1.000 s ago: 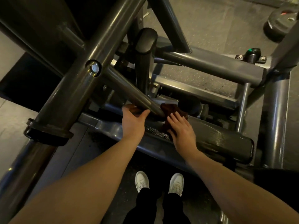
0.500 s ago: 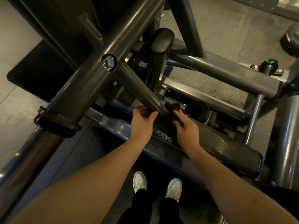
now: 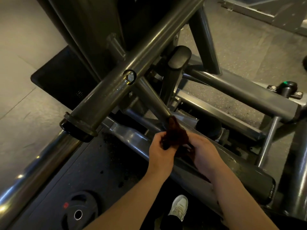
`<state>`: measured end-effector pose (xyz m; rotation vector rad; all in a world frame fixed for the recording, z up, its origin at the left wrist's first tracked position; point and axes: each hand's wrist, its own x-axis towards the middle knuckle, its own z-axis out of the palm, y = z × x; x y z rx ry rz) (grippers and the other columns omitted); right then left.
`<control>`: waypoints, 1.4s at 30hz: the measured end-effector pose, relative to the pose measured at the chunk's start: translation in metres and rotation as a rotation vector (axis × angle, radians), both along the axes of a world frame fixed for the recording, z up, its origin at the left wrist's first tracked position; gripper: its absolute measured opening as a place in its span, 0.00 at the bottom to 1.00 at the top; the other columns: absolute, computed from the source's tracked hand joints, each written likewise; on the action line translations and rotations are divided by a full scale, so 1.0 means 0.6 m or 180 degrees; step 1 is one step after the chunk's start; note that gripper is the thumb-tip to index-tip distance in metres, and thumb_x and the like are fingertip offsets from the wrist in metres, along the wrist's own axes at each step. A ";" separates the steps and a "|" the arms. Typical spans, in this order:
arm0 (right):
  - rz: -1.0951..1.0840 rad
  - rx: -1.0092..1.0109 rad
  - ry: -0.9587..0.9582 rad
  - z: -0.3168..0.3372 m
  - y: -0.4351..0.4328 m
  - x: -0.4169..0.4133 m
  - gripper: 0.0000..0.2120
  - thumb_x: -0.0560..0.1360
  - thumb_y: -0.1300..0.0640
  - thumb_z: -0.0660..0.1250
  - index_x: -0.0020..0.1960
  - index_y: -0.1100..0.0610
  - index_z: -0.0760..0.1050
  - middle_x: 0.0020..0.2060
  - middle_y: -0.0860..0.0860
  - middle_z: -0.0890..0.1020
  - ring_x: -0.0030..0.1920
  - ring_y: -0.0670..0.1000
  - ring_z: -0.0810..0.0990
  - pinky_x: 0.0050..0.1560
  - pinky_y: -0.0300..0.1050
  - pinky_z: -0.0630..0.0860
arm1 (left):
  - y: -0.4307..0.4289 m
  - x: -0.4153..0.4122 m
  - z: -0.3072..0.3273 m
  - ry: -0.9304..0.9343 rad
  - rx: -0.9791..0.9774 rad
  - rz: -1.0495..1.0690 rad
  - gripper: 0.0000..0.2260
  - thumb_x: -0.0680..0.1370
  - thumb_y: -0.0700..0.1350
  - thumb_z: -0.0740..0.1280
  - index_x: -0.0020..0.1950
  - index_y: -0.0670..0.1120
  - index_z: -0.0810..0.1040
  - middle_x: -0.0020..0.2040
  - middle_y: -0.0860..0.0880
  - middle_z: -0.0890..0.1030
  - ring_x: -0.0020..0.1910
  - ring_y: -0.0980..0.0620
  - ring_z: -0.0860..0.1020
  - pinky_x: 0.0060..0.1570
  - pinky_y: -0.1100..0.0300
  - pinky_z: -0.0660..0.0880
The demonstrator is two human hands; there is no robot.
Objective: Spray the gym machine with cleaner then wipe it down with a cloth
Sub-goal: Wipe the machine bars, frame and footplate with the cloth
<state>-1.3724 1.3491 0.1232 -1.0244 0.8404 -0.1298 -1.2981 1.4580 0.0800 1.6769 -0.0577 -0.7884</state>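
A dark grey gym machine of thick steel tubes fills the view. A dark red cloth hangs bunched just below the lower end of a slanted tube. My left hand grips the cloth's left side with curled fingers. My right hand holds the cloth's right side from below, over the machine's long lower beam. No spray bottle is in view.
A black weight plate lies on the dark mat at the bottom left. A black capped post stands behind the slanted tube. A green-topped knob sits on the far right bar. My white shoe stands below the beam.
Both hands have come off the slanted tube and drawn back toward me, gathering the cloth between them. The view has shifted, bringing the weight plate into sight.
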 end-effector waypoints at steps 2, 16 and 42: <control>0.0059 -0.0615 0.0229 0.001 -0.011 0.011 0.13 0.84 0.57 0.62 0.58 0.56 0.85 0.49 0.48 0.87 0.52 0.44 0.84 0.51 0.32 0.76 | 0.003 0.011 0.014 -0.0137 0.0029 0.0368 0.14 0.78 0.38 0.74 0.55 0.55 0.78 0.52 0.52 0.84 0.51 0.59 0.83 0.54 0.58 0.81; 0.1387 -0.3297 0.2579 -0.164 -0.016 0.006 0.29 0.80 0.42 0.67 0.79 0.47 0.66 0.81 0.55 0.62 0.81 0.60 0.54 0.78 0.62 0.54 | -0.049 0.084 0.045 -0.0848 -0.0168 0.1072 0.03 0.83 0.52 0.66 0.51 0.55 0.77 0.61 0.51 0.79 0.57 0.57 0.79 0.50 0.70 0.77; 0.0521 -0.3577 0.2273 -0.218 0.017 0.016 0.23 0.79 0.51 0.71 0.73 0.52 0.75 0.78 0.59 0.65 0.78 0.62 0.57 0.77 0.64 0.54 | -0.086 0.083 -0.020 -0.0984 0.0088 0.0987 0.24 0.74 0.52 0.78 0.65 0.49 0.72 0.68 0.54 0.67 0.64 0.55 0.74 0.49 0.68 0.80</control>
